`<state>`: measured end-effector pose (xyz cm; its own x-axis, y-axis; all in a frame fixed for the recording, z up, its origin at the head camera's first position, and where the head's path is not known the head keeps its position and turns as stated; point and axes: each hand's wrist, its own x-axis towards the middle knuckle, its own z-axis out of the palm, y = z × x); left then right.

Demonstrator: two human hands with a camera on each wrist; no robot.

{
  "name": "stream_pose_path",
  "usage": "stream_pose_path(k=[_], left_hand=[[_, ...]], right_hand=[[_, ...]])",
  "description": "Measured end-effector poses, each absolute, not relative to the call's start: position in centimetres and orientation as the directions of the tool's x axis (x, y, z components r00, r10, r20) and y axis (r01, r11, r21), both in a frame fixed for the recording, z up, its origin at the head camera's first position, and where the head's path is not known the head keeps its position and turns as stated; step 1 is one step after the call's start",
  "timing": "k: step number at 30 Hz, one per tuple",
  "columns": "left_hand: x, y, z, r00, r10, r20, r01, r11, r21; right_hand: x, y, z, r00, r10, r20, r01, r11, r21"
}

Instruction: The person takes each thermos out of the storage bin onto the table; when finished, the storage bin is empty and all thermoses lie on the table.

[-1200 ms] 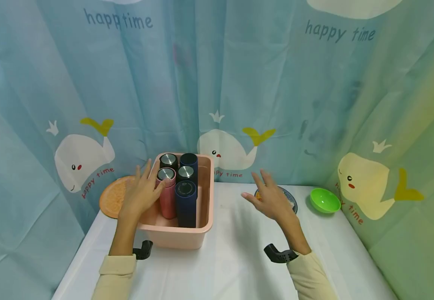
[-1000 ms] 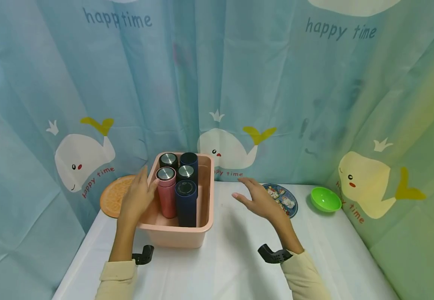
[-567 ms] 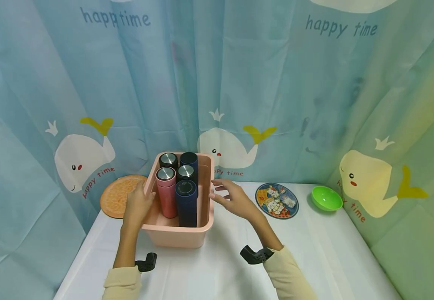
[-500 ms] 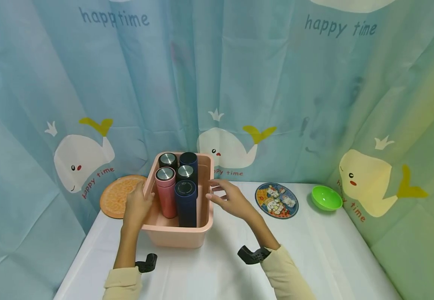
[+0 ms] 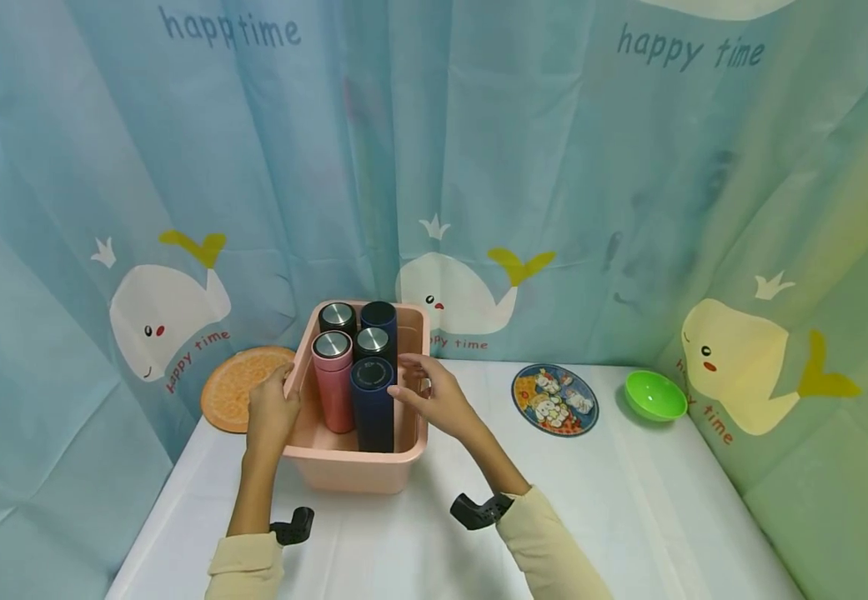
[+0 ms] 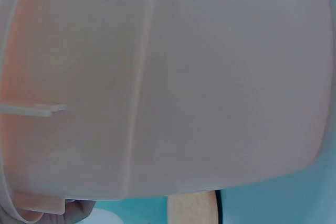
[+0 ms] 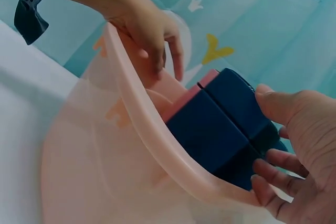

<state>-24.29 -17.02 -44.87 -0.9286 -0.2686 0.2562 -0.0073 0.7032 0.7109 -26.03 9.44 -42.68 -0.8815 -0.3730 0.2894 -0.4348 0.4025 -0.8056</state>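
A pink plastic bin [image 5: 351, 475] on the table holds several thermos bottles standing upright. My left hand [image 5: 272, 414] grips the bin's left rim, its fingertips partly showing under the rim in the left wrist view. My right hand [image 5: 439, 396] reaches over the right rim. Its thumb is at the lid of the front navy thermos [image 5: 373, 412], and its fingers are spread loosely beside the bottle in the right wrist view. A pink thermos [image 5: 334, 383] with a silver-topped lid stands left of it. Behind are a silver-topped dark thermos [image 5: 372, 342], a black thermos [image 5: 338, 315] and another navy thermos [image 5: 379, 315].
An orange-slice patterned round mat [image 5: 234, 396] lies left of the bin. To the right lie a blue cartoon-patterned plate [image 5: 555, 400] and a bright green bowl [image 5: 654, 396]. A blue whale-print curtain [image 5: 524, 150] hangs close behind the white table [image 5: 591, 500].
My left hand has come down onto the bin's left rim. My right hand has moved left from above the patterned plate, over the right rim, to the front navy thermos.
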Motion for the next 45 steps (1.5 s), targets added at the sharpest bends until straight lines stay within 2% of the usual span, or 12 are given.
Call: stream_pose_path(k=[7, 17, 34, 45], left_hand=[[-24.3, -17.1, -45.1, -0.927, -0.281, 0.248, -0.013, 0.685, 0.728], [-24.5, -17.2, -45.4, -0.926, -0.282, 0.25, -0.011, 0.683, 0.73], [-24.1, -17.1, -45.4, -0.931, -0.29, 0.222, -0.039, 0.684, 0.729], [-24.3, -17.0, -45.3, -0.93, -0.283, 0.237, -0.029, 0.697, 0.717]], right_hand=[[-26.4, 8.0, -43.2, -0.883, -0.364, 0.296, -0.424, 0.348, -0.836], [-26.0, 6.4, -43.8, -0.918, -0.281, 0.28, -0.373, 0.371, -0.851], [-25.5, 5.1, -44.7, -0.946, -0.213, 0.245, -0.324, 0.57, -0.755], [-25.4, 5.3, -44.5, -0.926, -0.218, 0.308, -0.377, 0.574, -0.727]])
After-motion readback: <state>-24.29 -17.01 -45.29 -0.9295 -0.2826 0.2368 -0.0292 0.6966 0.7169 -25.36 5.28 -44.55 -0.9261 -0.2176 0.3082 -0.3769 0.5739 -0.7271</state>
